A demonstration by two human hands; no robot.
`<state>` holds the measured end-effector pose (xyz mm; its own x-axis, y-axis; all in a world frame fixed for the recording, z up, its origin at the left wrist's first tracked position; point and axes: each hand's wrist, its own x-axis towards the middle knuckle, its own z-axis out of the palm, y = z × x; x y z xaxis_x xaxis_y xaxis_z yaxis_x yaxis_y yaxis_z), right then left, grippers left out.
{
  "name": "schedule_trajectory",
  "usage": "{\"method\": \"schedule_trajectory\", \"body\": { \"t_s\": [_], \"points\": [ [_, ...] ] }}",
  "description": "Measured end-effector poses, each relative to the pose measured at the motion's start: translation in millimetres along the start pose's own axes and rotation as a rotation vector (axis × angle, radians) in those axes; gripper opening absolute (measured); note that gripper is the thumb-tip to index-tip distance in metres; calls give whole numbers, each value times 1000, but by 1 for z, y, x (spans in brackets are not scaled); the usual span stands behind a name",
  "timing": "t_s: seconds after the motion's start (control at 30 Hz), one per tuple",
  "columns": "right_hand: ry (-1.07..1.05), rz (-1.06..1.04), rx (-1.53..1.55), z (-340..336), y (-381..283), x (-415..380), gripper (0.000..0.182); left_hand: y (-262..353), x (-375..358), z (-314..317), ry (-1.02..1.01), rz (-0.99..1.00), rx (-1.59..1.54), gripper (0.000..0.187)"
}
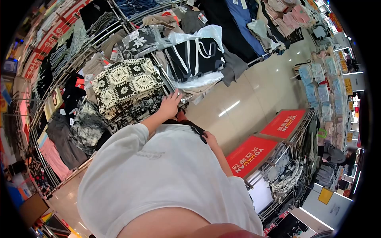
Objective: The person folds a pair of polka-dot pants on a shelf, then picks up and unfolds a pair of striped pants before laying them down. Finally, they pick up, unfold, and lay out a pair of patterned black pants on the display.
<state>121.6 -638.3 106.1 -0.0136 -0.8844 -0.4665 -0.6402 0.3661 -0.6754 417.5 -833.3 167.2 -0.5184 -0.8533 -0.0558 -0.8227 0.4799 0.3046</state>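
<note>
My left hand (170,104) reaches forward with its fingers spread, right by a metal rail and the edge of a folded-clothes stack. On top of that stack lies a black-and-cream garment (127,81) with a round floral pattern. Beyond the rail is a folded black garment with white stripes (194,59), on clear plastic wrapping (200,82). My right hand (209,139) hangs low at my right side, next to something black at my hip; its fingers are mostly hidden.
Clothing racks with folded trousers (67,142) and patterned garments stand to the left and ahead. At the right, red signs (254,154) top another metal rack. A shiny tiled floor (234,107) runs between. Packaged goods (317,83) hang farther right.
</note>
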Motion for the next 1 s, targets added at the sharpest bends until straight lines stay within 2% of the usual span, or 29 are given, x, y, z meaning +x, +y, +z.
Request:
{"method": "schedule_trajectory", "body": {
  "t_s": [0.1, 0.17, 0.33, 0.4, 0.43, 0.47, 0.53, 0.57, 0.6, 0.67, 0.8, 0.87, 0.93, 1.0],
  "points": [
    [-35, 36, -95, -8, -2, 7, 44, -1, 1, -3, -80, -3, -36, 79],
    [-45, 88, -74, -11, 0, 11, 47, 1, 3, -5, -66, 4, -15, 80],
    [-33, 65, -86, -10, 3, 13, 47, 2, 1, -10, -65, -27, -50, 78],
    [-44, 70, -116, -9, 4, 11, 47, 3, 2, -20, -163, -29, -45, 74],
    [-25, 61, -132, -9, 5, 11, 46, 3, 1, -25, -143, 17, -54, 66],
    [-7, 53, -147, -9, 5, 10, 45, 3, -2, -38, -138, 3, -57, 66],
    [-16, 59, -137, -6, 4, 7, 44, 4, -9, -70, -146, 42, -300, 57],
    [-14, 69, -118, -6, 1, 7, 43, -1, -13, -75, -30, 48, -306, 52],
    [-24, 61, -123, -4, 2, 7, 43, -9, -18, -81, -26, 36, -306, 52],
    [-2, 29, -128, 0, 0, 4, 41, -32, -31, -94, 231, -36, -55, 50],
    [-9, 41, -164, 2, -8, 3, 40, -81, -55, -119, 304, -360, 123, 65],
    [29, 24, -201, 6, -1, 0, 40, -107, -65, -118, 133, -495, 156, 83],
    [39, 9, -196, 12, 13, -3, 39, -127, -74, -111, -10, -481, 232, 89],
    [17, -32, -208, 19, 34, 1, 39, -127, -75, -108, 8, -492, 216, 90]
  ]
}}
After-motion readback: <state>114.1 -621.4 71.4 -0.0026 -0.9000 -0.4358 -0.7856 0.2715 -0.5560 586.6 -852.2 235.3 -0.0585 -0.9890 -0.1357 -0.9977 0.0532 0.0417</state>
